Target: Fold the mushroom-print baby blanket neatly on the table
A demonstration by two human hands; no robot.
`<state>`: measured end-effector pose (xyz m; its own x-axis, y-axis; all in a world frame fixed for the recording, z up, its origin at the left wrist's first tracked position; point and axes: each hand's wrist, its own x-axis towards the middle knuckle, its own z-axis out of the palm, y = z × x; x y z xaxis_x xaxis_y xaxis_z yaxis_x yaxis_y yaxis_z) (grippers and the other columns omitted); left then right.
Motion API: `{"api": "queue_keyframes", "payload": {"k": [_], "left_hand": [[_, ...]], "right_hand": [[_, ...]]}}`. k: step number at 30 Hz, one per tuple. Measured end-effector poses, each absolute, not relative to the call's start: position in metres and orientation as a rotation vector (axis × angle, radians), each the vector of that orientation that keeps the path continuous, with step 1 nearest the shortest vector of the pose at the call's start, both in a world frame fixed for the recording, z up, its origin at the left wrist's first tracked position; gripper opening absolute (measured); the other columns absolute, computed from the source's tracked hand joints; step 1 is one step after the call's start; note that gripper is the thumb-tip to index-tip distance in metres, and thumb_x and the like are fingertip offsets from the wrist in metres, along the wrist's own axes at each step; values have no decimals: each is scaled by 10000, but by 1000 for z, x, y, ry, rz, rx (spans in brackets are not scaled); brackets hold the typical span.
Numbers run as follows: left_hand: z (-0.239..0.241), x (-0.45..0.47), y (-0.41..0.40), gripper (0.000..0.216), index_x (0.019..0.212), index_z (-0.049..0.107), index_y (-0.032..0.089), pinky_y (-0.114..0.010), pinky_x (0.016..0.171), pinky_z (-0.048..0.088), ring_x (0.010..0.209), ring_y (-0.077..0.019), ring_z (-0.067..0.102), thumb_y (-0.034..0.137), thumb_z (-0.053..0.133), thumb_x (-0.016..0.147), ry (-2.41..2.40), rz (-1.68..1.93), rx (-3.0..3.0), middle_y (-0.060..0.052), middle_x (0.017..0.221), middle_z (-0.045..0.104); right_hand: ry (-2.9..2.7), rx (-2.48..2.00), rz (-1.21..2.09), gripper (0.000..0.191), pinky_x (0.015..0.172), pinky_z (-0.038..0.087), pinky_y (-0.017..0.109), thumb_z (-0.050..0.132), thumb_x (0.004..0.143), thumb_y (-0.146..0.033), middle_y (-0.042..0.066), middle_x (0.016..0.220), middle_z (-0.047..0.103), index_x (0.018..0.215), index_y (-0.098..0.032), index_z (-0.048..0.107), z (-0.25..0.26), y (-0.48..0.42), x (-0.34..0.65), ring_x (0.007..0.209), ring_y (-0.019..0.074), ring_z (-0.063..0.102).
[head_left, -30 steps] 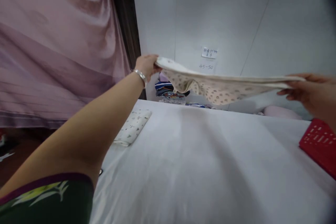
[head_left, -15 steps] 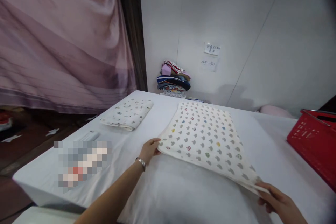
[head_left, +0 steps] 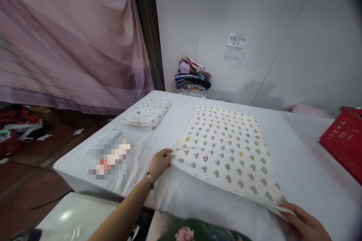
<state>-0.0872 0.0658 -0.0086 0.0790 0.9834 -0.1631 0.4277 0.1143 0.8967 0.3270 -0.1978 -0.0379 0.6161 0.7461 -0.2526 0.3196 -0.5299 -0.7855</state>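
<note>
A white cloth (head_left: 223,147) printed with grey, red and yellow mushrooms lies spread over the white-covered table (head_left: 158,139). My left hand (head_left: 160,162), with a metal band at the wrist, pinches its near left corner. At the near right corner, my right hand (head_left: 304,220) grips the edge between thumb and fingers. The near edge is drawn fairly straight between both hands, while the far part rests flat. To the left lies a folded white cloth (head_left: 147,113) with small prints, touched by neither hand.
A red plastic basket (head_left: 343,139) stands at the right. Folded fabrics (head_left: 192,77) are piled by the wall beneath paper notes (head_left: 236,41). A white object (head_left: 111,134) lies beside a blurred-out patch at left. A pinkish curtain (head_left: 70,37) hangs behind, and a pale stool-like surface (head_left: 76,214) sits at the lower left.
The view has shifted, bringing floral dark clothing and the pale surface into sight below. Both hands still hold the mushroom-print cloth, and a small crease shows near its left corner.
</note>
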Motion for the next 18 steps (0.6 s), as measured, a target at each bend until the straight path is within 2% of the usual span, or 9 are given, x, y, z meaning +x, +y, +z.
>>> {"api": "queue_keyframes", "payload": {"k": [3,5,7,10,12,15,18], "left_hand": [[-18,-86,66,246,879,637,193,-234,479,380,475,-135,510,267,494,693,1570,626,1551,26,501,523],[-20,-84,66,252,906,638,204,-224,528,381,530,-130,533,265,482,718,1628,541,1667,28,537,543],[-19,-83,65,257,932,640,216,-224,575,383,587,-132,552,277,471,748,1671,467,1772,22,585,572],[-14,-83,63,274,990,633,246,-235,623,391,681,-148,572,305,464,782,1732,360,1881,4,701,620],[-11,-83,59,291,1025,627,257,-256,667,407,769,-170,579,346,457,807,1785,332,1997,-25,859,634],[-10,-77,46,339,1053,627,228,-320,782,418,937,-225,548,419,452,835,1763,503,2290,-90,1091,568],[-14,-62,28,318,1044,631,202,-364,885,386,1038,-242,498,397,481,844,1359,658,2594,-108,1127,548]], "right_hand": [[-957,-2282,690,385,579,491,386,532,631,-544,6,525,616,863,-281,692,-30,-198,315,554,265,605],[-1123,-2382,622,396,689,491,375,515,682,-519,14,733,687,954,-279,675,-28,-198,311,695,262,637],[-1250,-2463,605,424,743,478,363,467,745,-506,25,900,692,1051,-270,641,-26,-199,310,798,257,639],[-1367,-2591,625,457,718,473,355,383,818,-508,36,875,694,1159,-279,584,-22,-205,310,805,258,641],[-1439,-2667,580,473,680,473,355,367,835,-520,43,819,690,1201,-289,558,-17,-209,307,781,265,641],[-1548,-2674,297,470,636,474,343,375,850,-498,61,898,670,1239,-283,528,-9,-212,296,783,253,631],[-1748,-2410,14,406,685,483,325,381,873,-398,78,1032,621,1214,-251,543,-6,-202,281,897,231,596]]}}
